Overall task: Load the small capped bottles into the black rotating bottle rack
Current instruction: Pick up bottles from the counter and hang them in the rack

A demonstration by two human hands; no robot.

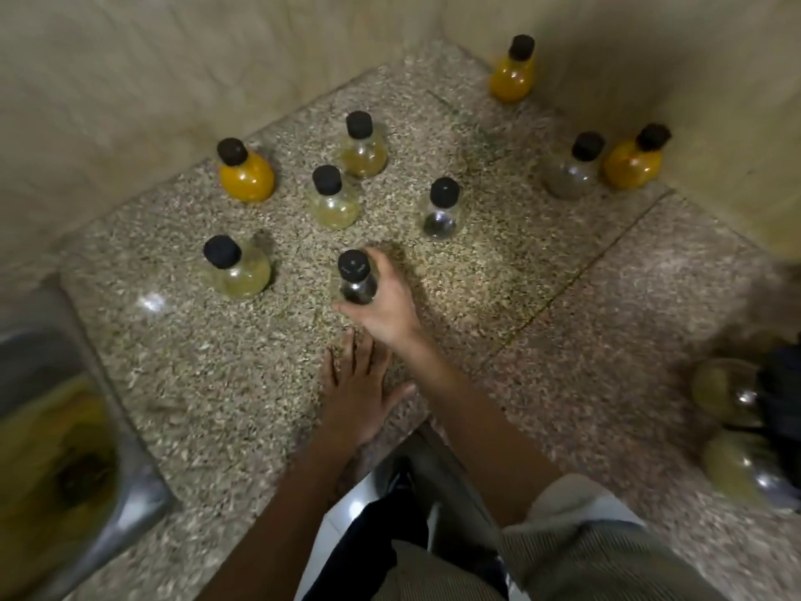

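My right hand (385,303) has its grip closed around one small capped bottle (356,277), fingers wrapped round its dark round body while the black cap stands clear above my thumb. It sits upright, at or just above the speckled stone worktop (195,375); I cannot tell whether its base touches. My left hand (357,396) lies flat on the worktop just behind that grip, fingers spread, pinching nothing.

Counting the loose bottles out on the worktop, I make nine besides the one I hold, all upright with black caps. Three are full of orange: one (245,171) far to the left beyond my grip, one (512,71) at the far back corner, one (635,158) far right by the wall. Three hold a pale yellow fill: one (236,266) just left of my grip, one (333,197) just beyond it, one (363,147) farther back. One clear bottle (442,210) stands beyond and slightly right of my grip, and one greyish bottle (572,169) stands touching or just beside the right-hand orange one.

The black rotating bottle rack (780,396) is at the right edge, well apart from my grip and blurred, with two bottles (728,388) seated in it.

A steel sink (65,427) lies to the left. No label or writing can be read on anything.
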